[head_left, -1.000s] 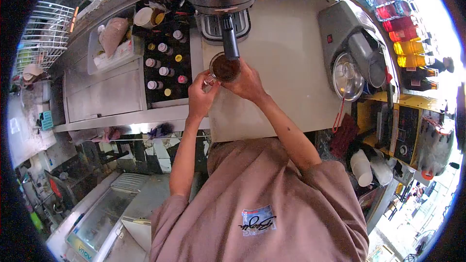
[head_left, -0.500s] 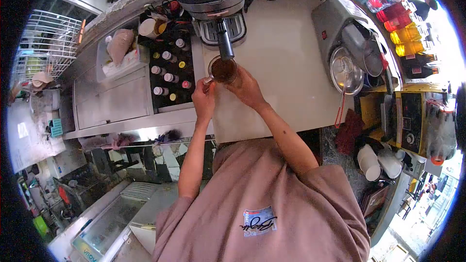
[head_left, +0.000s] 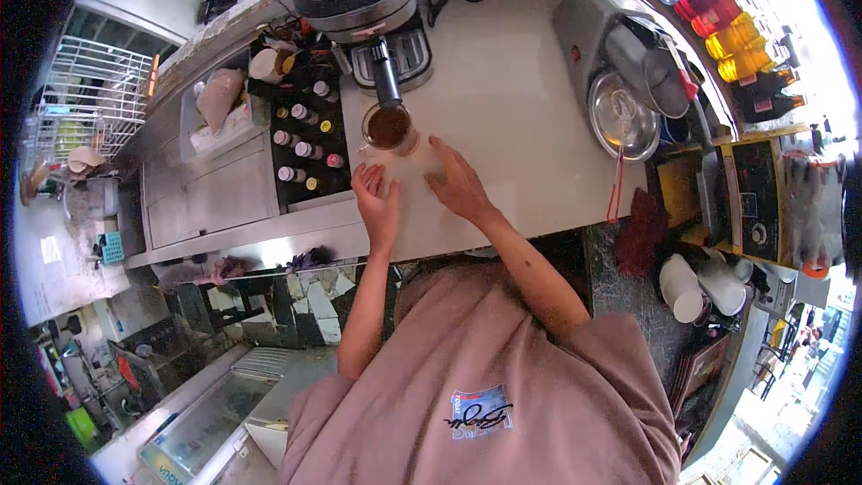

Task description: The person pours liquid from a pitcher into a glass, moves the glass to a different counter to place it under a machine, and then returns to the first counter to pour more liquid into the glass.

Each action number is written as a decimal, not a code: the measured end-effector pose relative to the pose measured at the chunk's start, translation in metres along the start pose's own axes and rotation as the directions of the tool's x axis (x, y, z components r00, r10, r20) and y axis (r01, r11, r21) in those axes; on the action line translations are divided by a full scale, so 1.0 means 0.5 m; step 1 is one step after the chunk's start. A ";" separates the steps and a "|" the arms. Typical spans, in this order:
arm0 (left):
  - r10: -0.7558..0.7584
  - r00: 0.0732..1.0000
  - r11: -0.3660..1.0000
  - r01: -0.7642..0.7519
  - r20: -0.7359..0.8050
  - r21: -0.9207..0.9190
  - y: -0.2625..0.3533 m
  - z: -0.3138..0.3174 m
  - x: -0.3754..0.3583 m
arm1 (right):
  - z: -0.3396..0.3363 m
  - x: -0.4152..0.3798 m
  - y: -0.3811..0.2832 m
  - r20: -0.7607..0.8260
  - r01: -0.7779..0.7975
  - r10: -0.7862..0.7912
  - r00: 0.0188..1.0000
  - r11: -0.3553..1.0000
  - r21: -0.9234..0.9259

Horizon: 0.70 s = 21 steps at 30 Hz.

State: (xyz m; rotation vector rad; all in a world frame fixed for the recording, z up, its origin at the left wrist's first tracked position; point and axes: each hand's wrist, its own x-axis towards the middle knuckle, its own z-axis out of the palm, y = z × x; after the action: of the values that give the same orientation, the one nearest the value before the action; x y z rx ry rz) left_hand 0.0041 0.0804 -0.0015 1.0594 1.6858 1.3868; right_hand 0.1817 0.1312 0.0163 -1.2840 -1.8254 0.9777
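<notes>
A clear glass mug (head_left: 390, 128) of brown drink stands on the pale counter, its handle turned to the left. Just above it juts the black portafilter handle (head_left: 387, 81) of the espresso machine (head_left: 359, 0). My left hand (head_left: 376, 201) is below the mug with fingers apart, near the handle but holding nothing. To the right of the mug, my right hand (head_left: 460, 183) hovers over the counter, fingers loosely spread and off the glass.
Several capped bottles (head_left: 303, 150) stand in a dark recess on the left. A steel bowl (head_left: 622, 117) with a red-handled tool sits at the right beside a grey machine (head_left: 588, 36). White cups (head_left: 684, 292) are stacked at the lower right.
Both hands have let go of the glass mug and drawn back toward my body. The mug now stands by itself on the counter. The whole view has shifted slightly.
</notes>
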 end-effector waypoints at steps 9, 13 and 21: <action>0.000 1.000 0.979 -0.006 0.029 0.203 0.015 0.032 -0.142 | -0.128 -0.159 0.045 0.127 -0.080 0.069 0.989 0.993 0.086; 0.040 0.997 0.955 -0.057 0.063 0.292 0.052 0.067 -0.193 | -0.184 -0.243 0.056 0.114 -0.125 0.117 0.987 0.989 0.074; 0.157 0.935 0.898 -0.269 0.318 0.348 0.097 0.156 -0.278 | -0.336 -0.494 0.062 -0.215 -0.301 0.307 0.927 0.952 0.060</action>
State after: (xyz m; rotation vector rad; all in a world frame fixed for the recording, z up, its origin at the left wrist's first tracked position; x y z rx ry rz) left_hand 0.1401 -0.0092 0.0344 1.6300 1.7005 0.9832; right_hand 0.4065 -0.0662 0.0417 -1.6249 -1.4657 0.9689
